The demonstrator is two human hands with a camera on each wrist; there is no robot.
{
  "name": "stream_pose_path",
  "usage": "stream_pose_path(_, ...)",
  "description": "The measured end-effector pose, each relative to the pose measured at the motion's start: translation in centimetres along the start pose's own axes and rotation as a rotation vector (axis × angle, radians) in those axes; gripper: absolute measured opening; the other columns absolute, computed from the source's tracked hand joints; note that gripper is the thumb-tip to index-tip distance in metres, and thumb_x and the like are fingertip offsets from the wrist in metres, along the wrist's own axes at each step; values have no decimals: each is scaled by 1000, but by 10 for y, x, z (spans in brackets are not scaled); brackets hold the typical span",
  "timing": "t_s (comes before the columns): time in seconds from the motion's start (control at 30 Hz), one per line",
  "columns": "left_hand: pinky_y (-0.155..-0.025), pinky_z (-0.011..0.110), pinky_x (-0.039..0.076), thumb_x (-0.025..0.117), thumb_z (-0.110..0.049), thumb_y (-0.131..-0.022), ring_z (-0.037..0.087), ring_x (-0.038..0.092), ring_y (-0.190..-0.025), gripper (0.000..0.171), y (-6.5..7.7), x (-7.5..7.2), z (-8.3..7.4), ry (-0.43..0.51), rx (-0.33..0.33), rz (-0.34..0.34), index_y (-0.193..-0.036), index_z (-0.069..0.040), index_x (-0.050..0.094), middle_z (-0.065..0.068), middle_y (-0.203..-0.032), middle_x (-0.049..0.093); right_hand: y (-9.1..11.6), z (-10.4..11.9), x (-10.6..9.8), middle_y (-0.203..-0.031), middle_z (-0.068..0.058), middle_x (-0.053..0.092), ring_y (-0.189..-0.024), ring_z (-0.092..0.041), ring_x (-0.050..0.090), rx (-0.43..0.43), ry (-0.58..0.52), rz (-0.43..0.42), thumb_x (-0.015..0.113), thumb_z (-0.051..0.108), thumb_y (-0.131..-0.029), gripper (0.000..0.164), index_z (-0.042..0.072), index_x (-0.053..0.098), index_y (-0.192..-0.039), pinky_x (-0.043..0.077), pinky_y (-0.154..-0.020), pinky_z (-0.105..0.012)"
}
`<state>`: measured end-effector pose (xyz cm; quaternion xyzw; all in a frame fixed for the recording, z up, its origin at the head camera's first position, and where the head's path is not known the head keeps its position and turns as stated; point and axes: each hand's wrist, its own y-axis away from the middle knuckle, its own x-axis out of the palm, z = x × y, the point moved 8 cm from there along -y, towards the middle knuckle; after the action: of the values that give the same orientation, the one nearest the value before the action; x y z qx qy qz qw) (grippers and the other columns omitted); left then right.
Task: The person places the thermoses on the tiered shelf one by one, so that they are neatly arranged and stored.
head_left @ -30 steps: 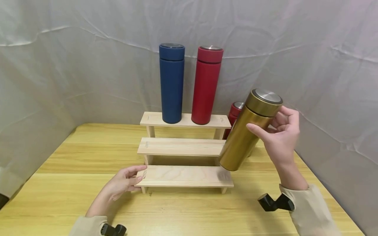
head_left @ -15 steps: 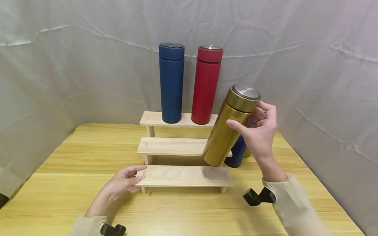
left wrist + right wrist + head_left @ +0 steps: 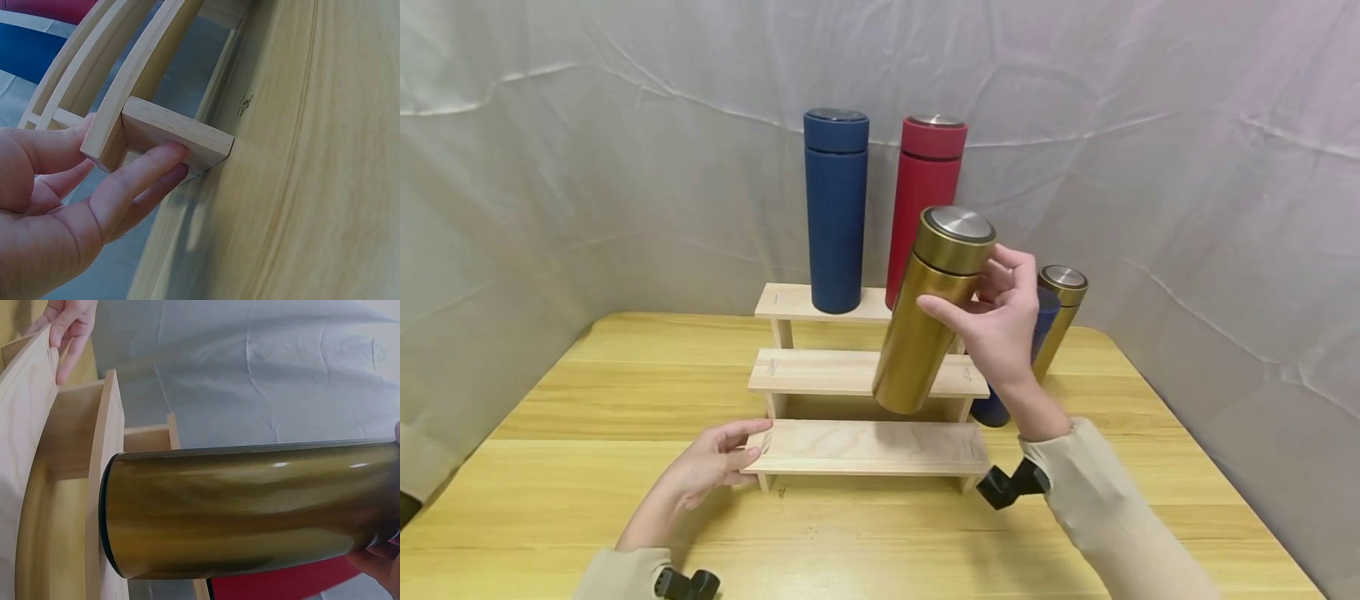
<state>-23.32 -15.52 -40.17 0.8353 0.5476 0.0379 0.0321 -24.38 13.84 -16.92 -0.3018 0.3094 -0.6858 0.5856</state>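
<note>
Fingers [image 3: 943, 311] of the right hand [image 3: 1006, 325] wrap a tilted gold flask [image 3: 917, 333] by the middle tier [image 3: 820, 372] of a wooden rack [image 3: 865, 447], contact unclear; the left hand [image 3: 703, 467] pinches its near left end. Blue flask [image 3: 837, 225] and red flask [image 3: 931, 179] stand on the far tier [image 3: 876, 305].

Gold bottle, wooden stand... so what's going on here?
A person's right hand grips a gold bottle, tilted near the middle shelf of a wooden stand; I can't tell if it touches. Their left hand holds the left end of the bottom shelf. A blue bottle and a red bottle stand on the top shelf; more bottles are to the right.
</note>
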Motion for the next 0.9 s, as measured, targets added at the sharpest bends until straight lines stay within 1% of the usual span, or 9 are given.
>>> stream_pose_path(0.1, -87, 50, 43, 51, -2, -88, 23, 52, -98, 52, 0, 0, 0, 1, 0, 2, -132, 13, 26, 37, -135, 14, -1, -1, 9, -97, -14, 62, -76, -21, 59, -6, -6, 4, 78, -11, -57, 67, 2, 42, -111, 53, -60, -25)
stream_pose_path(0.23, -86, 49, 43, 51, -3, -89, 22, 53, -96, 53, 0, 0, 1, 2, 1, 8, -132, 13, 25, 37, -130, 22, -2, -3, 19, -98, -13, 62, -78, -21, 59, -18, -3, 2, 78, -11, -57, 68, 1, 41, -112, 52, -59, -24)
stream_pose_path(0.33, -86, 49, 44, 51, -3, -89, 20, 54, -94, 53, 0, 0, 0, 1, 0, 6, -132, 13, 25, 36, -127, 27, -3, -3, 28, -99, -12, 62, -77, -21, 59, -38, 16, 17, 79, -9, -57, 68, 0, 41, -112, 52, -58, -24)
stream_pose_path(0.47, -86, 49, 44, 52, -4, -88, 20, 54, -93, 53, 0, 0, 0, -1, 0, 3, -132, 13, 25, 35, -125, 29, -4, -3, 40, -102, -11, 62, -77, -19, 57, -70, 38, 53, 80, -5, -58, 68, -1, 40, -113, 49, -58, -25)
stream_pose_path(0.53, -86, 49, 44, 52, -4, -89, 20, 53, -94, 53, 0, 0, 0, -3, 3, 7, -131, 13, 25, 35, -126, 28, -5, -4, 47, -105, -10, 61, -78, -18, 57, -76, 43, 73, 80, -3, -60, 68, 0, 39, -114, 50, -60, -26)
stream_pose_path(0.6, -86, 49, 44, 52, -4, -89, 20, 53, -94, 53, 0, 0, 0, -3, 4, 8, -131, 13, 25, 35, -125, 29, -5, -5, 53, -106, -11, 60, -80, -18, 58, -79, 42, 90, 80, -1, -60, 68, 0, 39, -114, 52, -63, -29)
stream_pose_path(0.73, -85, 50, 44, 52, -4, -89, 20, 53, -93, 53, 0, 1, -1, -5, 15, 13, -131, 14, 25, 34, -123, 31, -6, -8, 65, -107, -9, 60, -87, -17, 59, -46, 28, 108, 81, 1, -61, 69, 1, 38, -115, 53, -70, -35)
stream_pose_path(0.9, -85, 49, 44, 52, -4, -88, 19, 55, -92, 53, 0, 1, -1, 2, 13, 7, -131, 14, 26, 33, -122, 34, -5, -16, 77, -108, -8, 60, -90, -15, 58, 2, 16, 108, 82, 3, -60, 70, 3, 39, -115, 52, -73, -34)
